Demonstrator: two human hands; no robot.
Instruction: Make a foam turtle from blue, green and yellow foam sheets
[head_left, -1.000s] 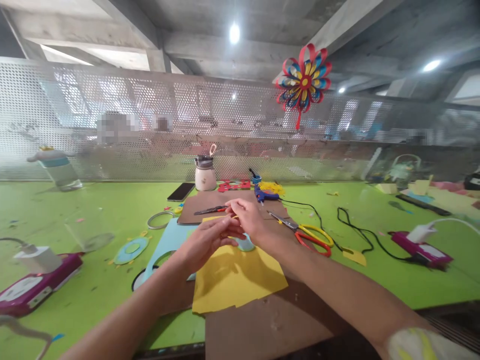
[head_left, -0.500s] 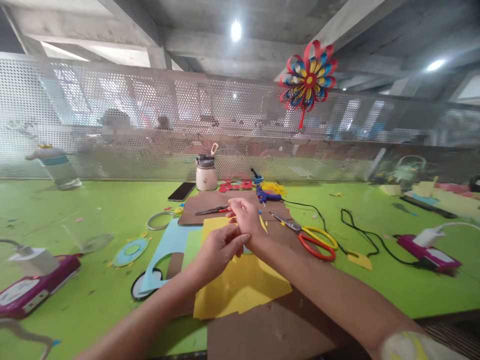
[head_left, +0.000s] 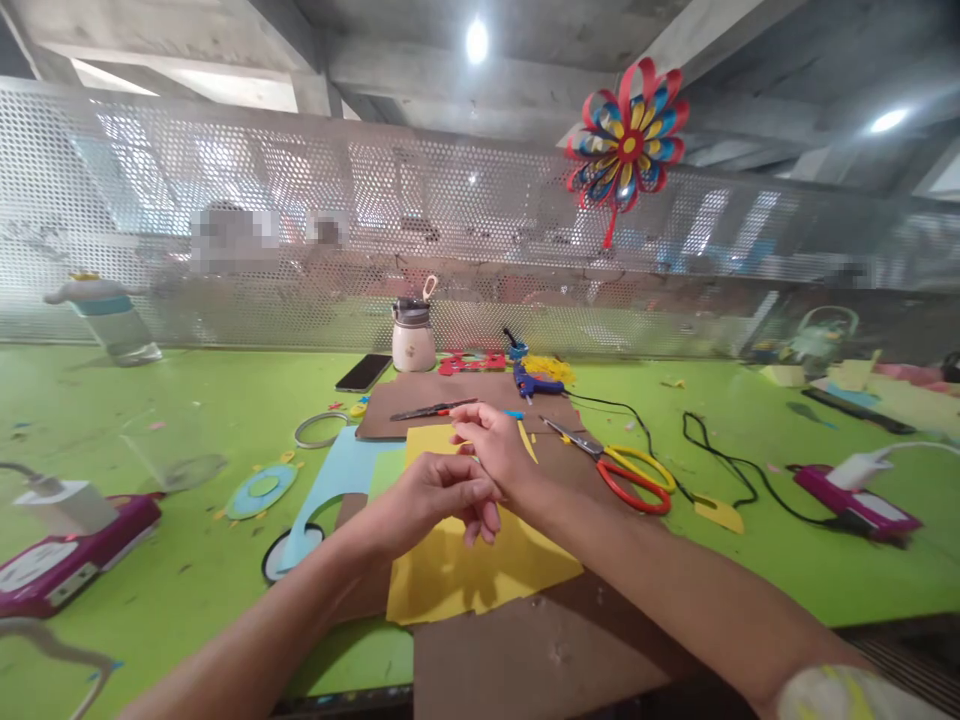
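Observation:
My two hands meet over a sheet of yellow paper [head_left: 442,580]. My left hand [head_left: 442,490] has its fingers loosely bent and apart, with no object visible in them. It touches the underside of my right hand [head_left: 491,445], whose fingers stretch toward the left, slightly spread and holding nothing I can see. The overlap hides part of both palms. Beneath the yellow sheet lies brown cardboard [head_left: 525,665], with light blue paper [head_left: 337,475] at its left. Just beyond my right fingertips, dark-bladed scissors [head_left: 424,410] rest on the cardboard.
Large scissors with red and yellow handles [head_left: 637,480] lie to the right, near a blue glue gun [head_left: 540,385] and its cord. A phone [head_left: 364,373] and white bottle [head_left: 413,340] stand behind. Left are a tape ring [head_left: 321,430], a blue paper ring [head_left: 262,491] and a power strip [head_left: 82,550].
My left hand has loosened from around my right wrist, and its fingers now hang apart below. My right hand has lowered slightly. The view has tilted down a little.

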